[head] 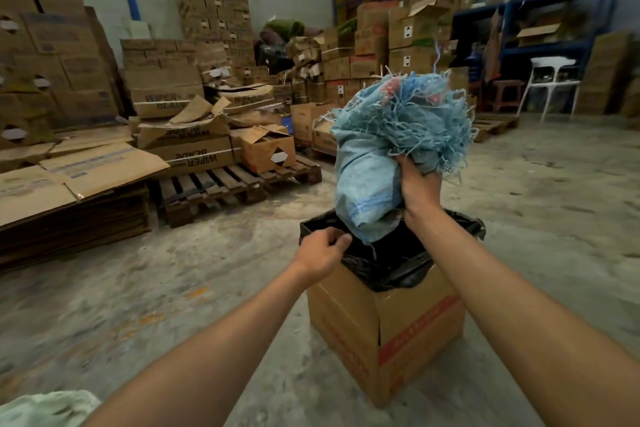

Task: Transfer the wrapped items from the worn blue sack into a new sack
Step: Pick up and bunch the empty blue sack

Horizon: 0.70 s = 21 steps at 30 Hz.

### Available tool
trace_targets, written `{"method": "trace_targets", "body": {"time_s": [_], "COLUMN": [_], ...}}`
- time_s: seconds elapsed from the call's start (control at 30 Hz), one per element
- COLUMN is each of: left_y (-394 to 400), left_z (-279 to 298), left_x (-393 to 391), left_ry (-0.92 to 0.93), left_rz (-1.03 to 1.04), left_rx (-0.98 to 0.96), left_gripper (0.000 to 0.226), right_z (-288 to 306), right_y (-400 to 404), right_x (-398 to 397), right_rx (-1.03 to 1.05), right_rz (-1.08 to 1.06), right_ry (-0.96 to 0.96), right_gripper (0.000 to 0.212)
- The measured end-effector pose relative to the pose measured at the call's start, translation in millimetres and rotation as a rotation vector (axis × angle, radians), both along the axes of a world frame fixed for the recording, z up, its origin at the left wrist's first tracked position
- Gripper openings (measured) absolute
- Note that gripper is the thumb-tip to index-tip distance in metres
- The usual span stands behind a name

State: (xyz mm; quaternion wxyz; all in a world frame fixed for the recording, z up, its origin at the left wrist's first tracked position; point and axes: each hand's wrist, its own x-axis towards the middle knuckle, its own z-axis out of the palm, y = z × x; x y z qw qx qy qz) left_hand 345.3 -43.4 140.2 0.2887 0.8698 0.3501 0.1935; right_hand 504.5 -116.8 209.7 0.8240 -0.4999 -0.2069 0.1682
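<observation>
A worn blue sack [374, 156], frayed into loose strands at its top, hangs upright over a cardboard box [384, 329]. Its lower end dips into the black plastic sack [398, 270] that lines the box. My right hand [419, 187] grips the blue sack from its right side. At the near left rim of the box, my left hand [323, 253] pinches the edge of the black sack. No wrapped items show; whatever the blue sack holds is hidden.
Stacked and crushed cardboard boxes [183, 135] on wooden pallets [239, 180] fill the left and back. Flattened cardboard [69, 180] lies at the left. Blue shelving [540, 21] and a white chair [550, 83] stand at the right back. The floor is dusty concrete [173, 288].
</observation>
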Motion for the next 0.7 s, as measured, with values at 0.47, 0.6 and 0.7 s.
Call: {"method": "trace_targets", "body": {"time_s": [0.47,0.6,0.7], "left_y": [19.2,22.5,27.3], "left_z": [-55.5,-65.9,-73.9], "left_x": [41.3,47.2,49.5], "left_ry": [0.298,0.334,0.401], "left_rz": [-0.013,-0.032,-0.059], "left_rx": [0.361,0.37,0.377], "left_gripper": [0.028,0.032,0.039], "right_z": [-112.5,-128.9,-140.9], "right_y": [74.9,95.7,100.6], "right_x": [83.4,94.3,95.0], "right_rx": [-1.085,-1.355,-1.571], "right_rz": [0.131,0.283,0.325], "right_ry": [-0.737,-0.693,-0.703], "right_gripper": [0.079,0.115,0.114]}}
